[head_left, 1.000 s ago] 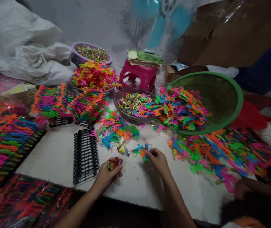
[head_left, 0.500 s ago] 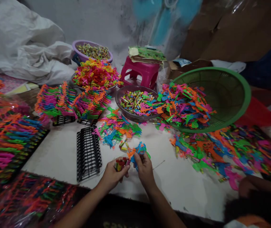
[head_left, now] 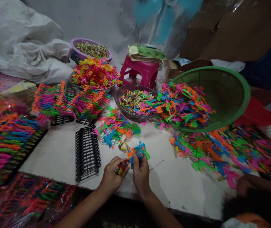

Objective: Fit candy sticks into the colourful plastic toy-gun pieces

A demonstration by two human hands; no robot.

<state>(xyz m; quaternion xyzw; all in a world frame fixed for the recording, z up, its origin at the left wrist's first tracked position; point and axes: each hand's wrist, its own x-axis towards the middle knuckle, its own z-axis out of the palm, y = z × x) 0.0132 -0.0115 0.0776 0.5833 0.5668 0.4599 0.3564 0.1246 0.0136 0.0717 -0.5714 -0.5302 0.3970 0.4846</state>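
Hands met at the near edge of the white counter (head_left: 54,158), close together, fingertips almost touching. Left hand (head_left: 112,177) was curled shut around a small bundle of wrapped sticks (head_left: 121,167), red and yellow ends poking out past the fingers. Right hand (head_left: 140,172) was closed in a pinch on a cluster of plastic toy pieces (head_left: 138,150), blue, orange and green, held just above the counter, right beside the bundle. Loose sticks (head_left: 122,145) lay on the counter just beyond the hands.

Empty black rack (head_left: 87,152) lay flat to the left of the left hand, near the front edge. Filled racks of coloured pieces (head_left: 68,101) stood farther back on the left side. Small pile of pieces (head_left: 116,128) sat mid-counter, beyond the hands. Round metal bowl (head_left: 125,112) with wrapped sticks sat behind that pile. Green basket (head_left: 240,95) was tipped on its side toward the right back, pieces spilling from it across the right part of the counter. Pink stool (head_left: 138,71) and purple bowl (head_left: 78,42) stood at the far edge. Another person's arm (head_left: 256,185) showed at the near right corner, blurred.
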